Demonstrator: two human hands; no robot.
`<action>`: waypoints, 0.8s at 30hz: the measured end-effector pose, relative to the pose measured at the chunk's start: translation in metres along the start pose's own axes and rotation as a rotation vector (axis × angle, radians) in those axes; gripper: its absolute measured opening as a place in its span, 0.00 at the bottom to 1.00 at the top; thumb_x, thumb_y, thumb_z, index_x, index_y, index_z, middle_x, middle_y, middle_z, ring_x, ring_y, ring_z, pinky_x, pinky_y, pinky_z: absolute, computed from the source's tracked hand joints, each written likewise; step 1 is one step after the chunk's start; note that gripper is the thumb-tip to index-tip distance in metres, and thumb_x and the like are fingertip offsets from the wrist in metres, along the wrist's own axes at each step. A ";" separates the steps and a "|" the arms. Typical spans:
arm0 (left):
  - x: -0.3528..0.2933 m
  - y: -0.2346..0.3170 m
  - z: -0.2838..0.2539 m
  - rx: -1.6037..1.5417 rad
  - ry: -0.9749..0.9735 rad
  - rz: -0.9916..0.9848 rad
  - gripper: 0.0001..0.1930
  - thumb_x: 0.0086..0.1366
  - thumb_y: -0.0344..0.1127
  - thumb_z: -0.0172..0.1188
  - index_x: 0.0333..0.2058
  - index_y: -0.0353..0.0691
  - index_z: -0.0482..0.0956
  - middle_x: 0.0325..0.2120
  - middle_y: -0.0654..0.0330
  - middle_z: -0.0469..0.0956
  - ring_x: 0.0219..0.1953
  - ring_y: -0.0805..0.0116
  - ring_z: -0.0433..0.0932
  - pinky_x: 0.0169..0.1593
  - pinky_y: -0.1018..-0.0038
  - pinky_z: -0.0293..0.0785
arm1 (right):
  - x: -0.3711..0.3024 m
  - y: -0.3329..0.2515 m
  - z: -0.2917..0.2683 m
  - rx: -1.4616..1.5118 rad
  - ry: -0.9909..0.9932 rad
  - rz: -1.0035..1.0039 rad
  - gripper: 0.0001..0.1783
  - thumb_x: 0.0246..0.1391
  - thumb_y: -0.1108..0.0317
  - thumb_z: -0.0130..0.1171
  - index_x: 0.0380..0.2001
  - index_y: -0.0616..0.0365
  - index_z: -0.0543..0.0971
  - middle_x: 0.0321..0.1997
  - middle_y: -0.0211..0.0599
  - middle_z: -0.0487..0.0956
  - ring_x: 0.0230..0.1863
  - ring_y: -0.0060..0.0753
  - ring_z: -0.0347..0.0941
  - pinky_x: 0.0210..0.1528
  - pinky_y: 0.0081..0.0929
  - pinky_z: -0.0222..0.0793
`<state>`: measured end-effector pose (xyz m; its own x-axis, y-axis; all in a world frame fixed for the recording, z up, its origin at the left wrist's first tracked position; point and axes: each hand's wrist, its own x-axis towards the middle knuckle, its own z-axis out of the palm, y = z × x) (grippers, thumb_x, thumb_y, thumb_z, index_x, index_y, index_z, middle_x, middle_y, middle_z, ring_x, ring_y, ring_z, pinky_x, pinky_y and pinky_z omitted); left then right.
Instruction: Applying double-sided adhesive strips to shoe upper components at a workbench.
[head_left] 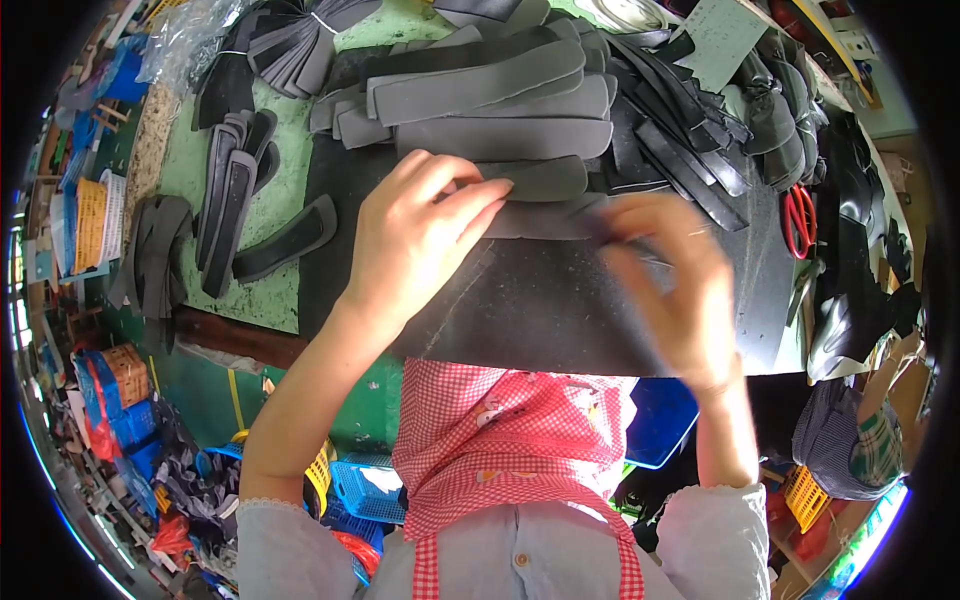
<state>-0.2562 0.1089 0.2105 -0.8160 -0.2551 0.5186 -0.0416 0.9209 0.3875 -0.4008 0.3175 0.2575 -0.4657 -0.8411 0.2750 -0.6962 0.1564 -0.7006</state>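
Head view, nearest first: a red checked apron [500,450] hangs just below the near edge of the surface, where a big black sheet [560,300] juts out past that edge. The left hand [420,240] lies flat with fingers spread, pressing a grey strip [545,180] down at the sheet's far side. The right hand [670,280] is motion-blurred; it seems pinched on something thin and dark, but I cannot tell what or how firmly. Beyond, a stack of grey strips [480,95] leans in loose layers; a careless tug on the lowest one could likely slide the stack forward. Red scissors [798,220] lie near the right edge, within reach of a sweeping wrist.
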 end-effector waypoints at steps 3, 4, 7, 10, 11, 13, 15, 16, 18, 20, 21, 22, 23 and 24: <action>0.004 -0.018 -0.015 -0.437 0.194 -0.298 0.06 0.63 0.25 0.71 0.39 0.37 0.88 0.39 0.59 0.86 0.36 0.71 0.84 0.39 0.77 0.79 | 0.000 -0.005 0.023 -0.166 -0.156 -0.078 0.12 0.51 0.77 0.69 0.37 0.61 0.76 0.53 0.43 0.81 0.53 0.50 0.77 0.59 0.42 0.72; 0.004 -0.018 -0.031 -0.561 0.452 -0.371 0.05 0.66 0.22 0.68 0.40 0.34 0.86 0.38 0.59 0.86 0.36 0.75 0.82 0.39 0.79 0.78 | 0.000 -0.002 0.026 -0.131 -0.147 -0.047 0.12 0.51 0.77 0.68 0.36 0.62 0.75 0.55 0.44 0.80 0.54 0.51 0.76 0.60 0.42 0.72; -0.035 -0.013 -0.074 -0.214 0.631 -0.395 0.07 0.64 0.20 0.69 0.40 0.34 0.86 0.37 0.59 0.84 0.32 0.77 0.79 0.35 0.80 0.76 | -0.002 -0.008 0.021 -0.142 -0.163 -0.037 0.12 0.50 0.78 0.68 0.35 0.61 0.75 0.55 0.44 0.80 0.54 0.53 0.76 0.60 0.43 0.72; -0.054 0.016 -0.060 -0.160 0.047 -0.008 0.09 0.58 0.27 0.74 0.38 0.40 0.89 0.41 0.56 0.79 0.38 0.62 0.78 0.43 0.67 0.75 | 0.003 0.002 0.016 0.053 -0.090 0.131 0.11 0.54 0.78 0.68 0.40 0.62 0.77 0.54 0.44 0.83 0.54 0.48 0.80 0.58 0.37 0.74; -0.069 0.026 -0.044 -0.046 -0.066 0.073 0.18 0.57 0.31 0.73 0.48 0.46 0.88 0.42 0.61 0.78 0.42 0.60 0.76 0.47 0.61 0.74 | 0.006 0.000 0.008 0.022 -0.009 0.156 0.12 0.56 0.78 0.68 0.43 0.63 0.79 0.49 0.41 0.85 0.50 0.38 0.81 0.55 0.33 0.74; -0.092 0.048 -0.033 -0.177 -0.208 -0.041 0.23 0.58 0.39 0.72 0.54 0.46 0.86 0.48 0.58 0.79 0.52 0.57 0.77 0.59 0.55 0.73 | 0.008 -0.004 -0.007 0.174 0.091 0.338 0.10 0.59 0.78 0.67 0.43 0.65 0.81 0.36 0.33 0.83 0.39 0.20 0.79 0.45 0.21 0.75; -0.107 0.062 -0.044 -0.119 -0.209 -0.065 0.23 0.62 0.45 0.70 0.56 0.47 0.85 0.59 0.56 0.77 0.63 0.54 0.73 0.71 0.50 0.60 | 0.007 -0.014 -0.013 0.297 0.036 0.423 0.07 0.62 0.77 0.65 0.43 0.64 0.81 0.34 0.29 0.82 0.32 0.13 0.75 0.34 0.15 0.70; -0.121 0.068 -0.048 -0.108 -0.190 -0.088 0.23 0.63 0.45 0.70 0.56 0.47 0.85 0.59 0.56 0.76 0.64 0.54 0.72 0.72 0.49 0.59 | 0.007 -0.022 -0.018 0.297 -0.052 0.447 0.07 0.62 0.77 0.65 0.43 0.63 0.81 0.33 0.28 0.82 0.30 0.12 0.73 0.31 0.14 0.68; -0.131 0.069 -0.056 -0.064 -0.231 -0.129 0.27 0.63 0.49 0.69 0.58 0.44 0.82 0.62 0.55 0.74 0.66 0.52 0.70 0.73 0.46 0.55 | 0.009 -0.044 -0.011 0.390 -0.229 0.652 0.08 0.63 0.72 0.68 0.43 0.62 0.81 0.30 0.26 0.82 0.29 0.12 0.72 0.31 0.14 0.68; -0.127 0.058 -0.055 -0.060 -0.303 -0.147 0.30 0.63 0.49 0.68 0.62 0.43 0.79 0.63 0.53 0.73 0.68 0.50 0.69 0.73 0.45 0.54 | 0.006 -0.054 0.012 0.353 -0.316 0.579 0.11 0.61 0.69 0.71 0.41 0.63 0.81 0.29 0.28 0.83 0.30 0.14 0.75 0.34 0.18 0.72; -0.124 0.054 -0.054 -0.041 -0.347 -0.151 0.32 0.64 0.50 0.66 0.64 0.42 0.77 0.64 0.52 0.71 0.69 0.49 0.67 0.73 0.45 0.54 | 0.003 -0.051 0.026 0.326 -0.343 0.499 0.11 0.60 0.69 0.71 0.40 0.63 0.81 0.28 0.34 0.83 0.29 0.18 0.77 0.34 0.22 0.74; -0.124 0.053 -0.052 -0.042 -0.348 -0.155 0.32 0.64 0.50 0.66 0.64 0.42 0.77 0.64 0.52 0.71 0.69 0.49 0.67 0.73 0.45 0.54 | 0.004 -0.050 0.038 0.293 -0.370 0.466 0.11 0.60 0.68 0.71 0.39 0.63 0.81 0.28 0.38 0.83 0.29 0.23 0.79 0.35 0.25 0.74; -0.125 0.051 -0.050 -0.029 -0.371 -0.148 0.32 0.64 0.49 0.65 0.64 0.42 0.77 0.65 0.53 0.71 0.69 0.50 0.67 0.73 0.45 0.55 | 0.008 -0.051 0.048 0.258 -0.394 0.431 0.10 0.60 0.68 0.71 0.38 0.63 0.82 0.28 0.41 0.83 0.28 0.28 0.80 0.35 0.27 0.75; -0.125 0.050 -0.048 -0.016 -0.394 -0.141 0.32 0.64 0.49 0.65 0.64 0.41 0.77 0.65 0.54 0.71 0.70 0.51 0.67 0.74 0.45 0.55 | 0.010 -0.051 0.056 0.256 -0.395 0.431 0.10 0.60 0.68 0.71 0.38 0.63 0.82 0.28 0.41 0.83 0.28 0.28 0.80 0.35 0.27 0.75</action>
<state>-0.1284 0.1720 0.2019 -0.9612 -0.2435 0.1299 -0.1625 0.8797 0.4470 -0.3399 0.2720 0.2593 -0.4042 -0.8655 -0.2958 -0.3163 0.4357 -0.8427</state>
